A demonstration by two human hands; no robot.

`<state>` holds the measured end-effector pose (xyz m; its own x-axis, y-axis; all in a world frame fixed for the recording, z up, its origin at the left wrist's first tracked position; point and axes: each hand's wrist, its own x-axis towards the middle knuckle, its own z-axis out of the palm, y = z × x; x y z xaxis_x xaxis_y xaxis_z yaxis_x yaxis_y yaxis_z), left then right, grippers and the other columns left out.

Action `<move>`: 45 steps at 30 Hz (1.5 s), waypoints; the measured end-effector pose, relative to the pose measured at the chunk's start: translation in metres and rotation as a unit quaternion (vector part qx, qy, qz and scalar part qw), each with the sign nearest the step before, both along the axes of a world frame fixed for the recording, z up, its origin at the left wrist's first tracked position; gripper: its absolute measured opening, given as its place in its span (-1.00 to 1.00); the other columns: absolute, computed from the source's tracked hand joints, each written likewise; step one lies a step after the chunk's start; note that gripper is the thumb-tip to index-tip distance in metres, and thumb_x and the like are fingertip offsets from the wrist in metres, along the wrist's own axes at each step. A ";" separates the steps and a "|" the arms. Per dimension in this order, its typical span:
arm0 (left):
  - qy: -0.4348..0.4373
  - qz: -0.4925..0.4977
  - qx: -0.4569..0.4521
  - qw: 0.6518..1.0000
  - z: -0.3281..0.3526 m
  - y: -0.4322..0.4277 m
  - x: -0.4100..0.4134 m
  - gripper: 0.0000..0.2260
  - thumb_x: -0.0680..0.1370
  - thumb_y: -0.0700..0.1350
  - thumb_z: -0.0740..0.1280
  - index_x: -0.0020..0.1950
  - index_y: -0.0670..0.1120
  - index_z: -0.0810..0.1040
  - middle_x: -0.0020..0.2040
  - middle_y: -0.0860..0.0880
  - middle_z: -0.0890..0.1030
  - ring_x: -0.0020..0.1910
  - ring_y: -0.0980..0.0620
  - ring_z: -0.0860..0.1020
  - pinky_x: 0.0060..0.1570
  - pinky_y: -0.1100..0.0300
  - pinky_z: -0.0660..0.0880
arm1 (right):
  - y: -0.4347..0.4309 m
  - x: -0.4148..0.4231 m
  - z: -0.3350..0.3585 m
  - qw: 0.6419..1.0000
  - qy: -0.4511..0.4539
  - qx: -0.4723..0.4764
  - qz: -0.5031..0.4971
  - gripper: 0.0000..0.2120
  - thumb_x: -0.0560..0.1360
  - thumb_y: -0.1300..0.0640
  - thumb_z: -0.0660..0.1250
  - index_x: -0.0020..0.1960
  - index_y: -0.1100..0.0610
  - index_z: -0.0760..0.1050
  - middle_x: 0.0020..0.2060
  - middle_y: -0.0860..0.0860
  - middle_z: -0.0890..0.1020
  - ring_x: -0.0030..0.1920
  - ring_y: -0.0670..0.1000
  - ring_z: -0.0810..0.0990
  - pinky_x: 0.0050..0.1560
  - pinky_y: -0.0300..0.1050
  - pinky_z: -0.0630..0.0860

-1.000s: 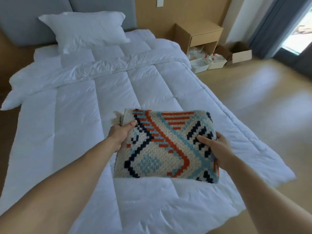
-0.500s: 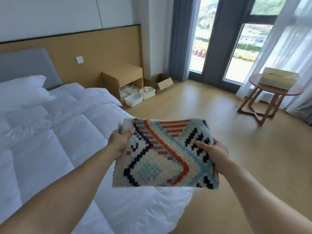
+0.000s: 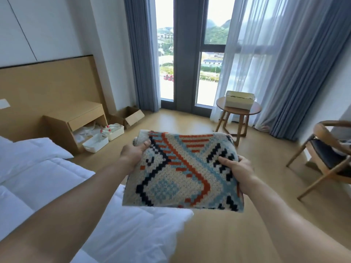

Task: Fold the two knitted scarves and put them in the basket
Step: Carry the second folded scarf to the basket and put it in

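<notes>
Fingers of my left hand and right hand pinch the folded scarf; any slackening toward the basket could unfold it.

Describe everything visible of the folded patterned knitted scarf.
The folded knitted scarf, cream with orange, dark navy and pale blue geometric bands, forms a thick, roughly rectangular pad. It is held nearly flat in the air over the corner of the white bed and the wooden floor. The left hand grips its left edge, thumb on top; the right hand grips the right edge.
</notes>
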<state>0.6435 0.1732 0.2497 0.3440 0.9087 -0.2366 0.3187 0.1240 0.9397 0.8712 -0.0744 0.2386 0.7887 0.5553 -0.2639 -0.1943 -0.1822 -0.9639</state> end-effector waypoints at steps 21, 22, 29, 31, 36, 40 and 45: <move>-0.009 -0.150 -0.025 0.988 0.027 0.091 0.346 -0.57 0.44 0.15 0.47 0.03 -0.19 0.55 -0.10 -0.16 0.69 -0.13 -0.17 0.67 0.01 -0.08 0.61 | 0.052 0.279 0.008 0.990 -0.011 0.026 -0.137 -0.60 0.31 0.11 0.60 0.04 0.15 0.50 -0.13 0.15 0.71 -0.17 0.17 0.72 -0.10 0.11 0.66; -0.010 -0.150 -0.021 0.988 0.028 0.090 0.363 -0.57 0.44 0.15 0.47 0.03 -0.18 0.55 -0.10 -0.15 0.68 -0.12 -0.16 0.67 0.02 -0.08 0.61 | 0.051 0.297 0.008 0.990 -0.012 0.030 -0.137 -0.62 0.32 0.11 0.59 0.02 0.13 0.50 -0.12 0.16 0.71 -0.16 0.18 0.71 -0.10 0.11 0.65; -0.006 -0.136 -0.009 0.991 0.038 0.088 0.474 -0.54 0.43 0.17 0.47 0.06 -0.19 0.55 -0.05 -0.15 0.67 -0.07 -0.17 0.65 0.05 -0.09 0.59 | 0.054 0.417 0.021 0.992 -0.013 0.034 -0.123 -0.63 0.31 0.11 0.60 0.00 0.10 0.48 -0.09 0.17 0.71 -0.14 0.19 0.72 -0.01 0.20 0.64; -0.006 -0.126 -0.002 0.992 0.038 0.093 0.500 -0.53 0.43 0.19 0.46 0.06 -0.18 0.55 -0.04 -0.15 0.67 -0.06 -0.17 0.65 0.07 -0.10 0.58 | 0.061 0.445 0.025 0.992 -0.018 0.031 -0.122 -0.61 0.31 0.10 0.60 0.01 0.10 0.48 -0.09 0.16 0.70 -0.14 0.18 0.71 -0.02 0.19 0.65; 0.005 -0.124 0.004 0.992 0.037 0.120 0.570 -0.52 0.43 0.22 0.44 0.07 -0.17 0.55 -0.04 -0.15 0.68 -0.06 -0.17 0.65 0.07 -0.12 0.58 | 0.087 0.519 0.024 0.993 -0.017 0.031 -0.117 -0.59 0.31 0.09 0.60 0.04 0.12 0.49 -0.10 0.15 0.70 -0.15 0.17 0.71 -0.10 0.10 0.65; 0.003 -0.125 0.011 0.992 0.028 0.157 0.633 -0.49 0.42 0.23 0.45 0.09 -0.18 0.56 -0.06 -0.14 0.68 -0.08 -0.17 0.65 0.02 -0.08 0.59 | 0.122 0.577 0.016 0.992 -0.018 0.027 -0.124 -0.58 0.31 0.12 0.60 0.08 0.16 0.51 -0.12 0.15 0.70 -0.18 0.16 0.71 -0.16 0.04 0.64; 0.017 -0.132 0.012 0.991 0.023 0.210 0.715 -0.48 0.44 0.25 0.41 0.10 -0.19 0.54 -0.09 -0.13 0.65 -0.14 -0.13 0.63 -0.26 0.10 0.52 | 0.173 0.653 0.016 0.990 -0.013 0.029 -0.138 -0.56 0.31 0.16 0.60 0.10 0.19 0.50 -0.09 0.18 0.70 -0.14 0.19 0.71 -0.11 0.09 0.65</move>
